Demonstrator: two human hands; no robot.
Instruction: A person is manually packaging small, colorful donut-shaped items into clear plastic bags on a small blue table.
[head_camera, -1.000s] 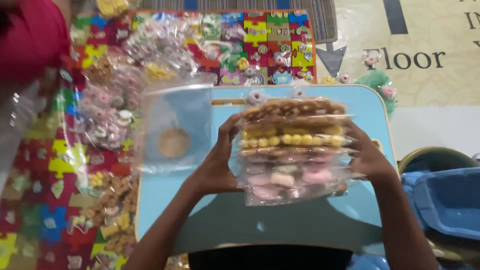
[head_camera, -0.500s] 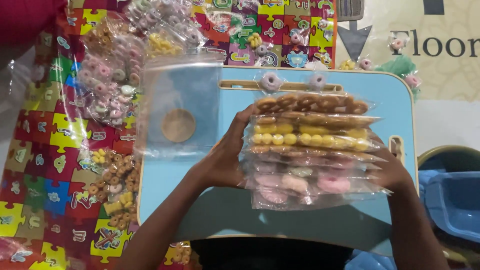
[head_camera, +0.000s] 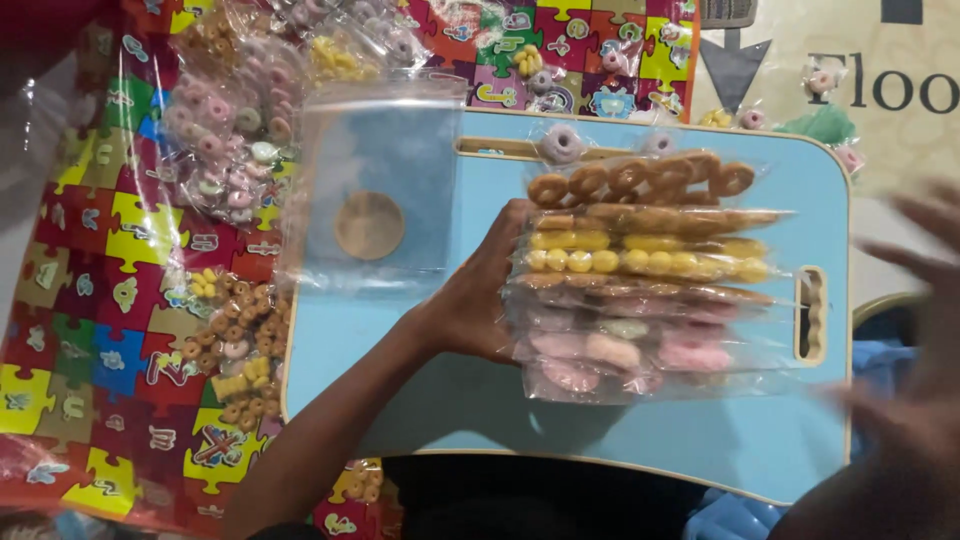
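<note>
Your left hand (head_camera: 478, 305) has its fingers curled round the left edge of a stack of clear packets (head_camera: 640, 275), thumb pressed against the side, so the whole pile is gripped from that one end. Your right hand (head_camera: 915, 400) is off the stack, fingers spread wide and holding nothing, blurred at the right edge of the view. The stack sits over the middle of the light blue lap table (head_camera: 560, 420), with brown ring biscuits in the far packets, yellow ones in the middle and pink ones nearest you. Just left of it on the table lies a flat clear bag (head_camera: 375, 180) with a round brown disc (head_camera: 369, 225) showing through it. Left of the table, on the colourful puzzle mat (head_camera: 90, 290), lie loose heaps of small ring sweets (head_camera: 230, 350)
</note>
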